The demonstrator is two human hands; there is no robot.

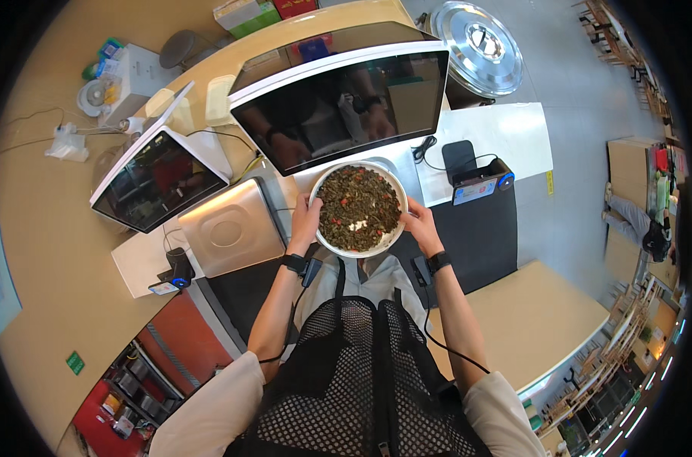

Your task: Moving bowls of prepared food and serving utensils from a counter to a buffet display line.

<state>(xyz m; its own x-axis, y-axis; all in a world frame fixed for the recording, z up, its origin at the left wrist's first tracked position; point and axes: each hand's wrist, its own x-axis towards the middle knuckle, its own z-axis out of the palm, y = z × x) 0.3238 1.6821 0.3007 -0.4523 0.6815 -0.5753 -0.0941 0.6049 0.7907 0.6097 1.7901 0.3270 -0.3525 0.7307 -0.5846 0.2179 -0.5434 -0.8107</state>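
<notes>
Black mesh vest (338, 381) nearest, a gap opens before the near edge of a white bowl (389, 241) of dark chopped food (357, 202). Both forearms reach forward, left hand (305, 221) and right hand (420, 225) clasping opposite sides of its rim, thumbs uppermost. Dark mat (475, 244) stretches off rightward; past the bowl looms a large monitor's (346, 110) lower edge.

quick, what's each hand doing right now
Left hand: closed on the left side of a white bowl of chopped food.
Right hand: closed on its right side.
</notes>
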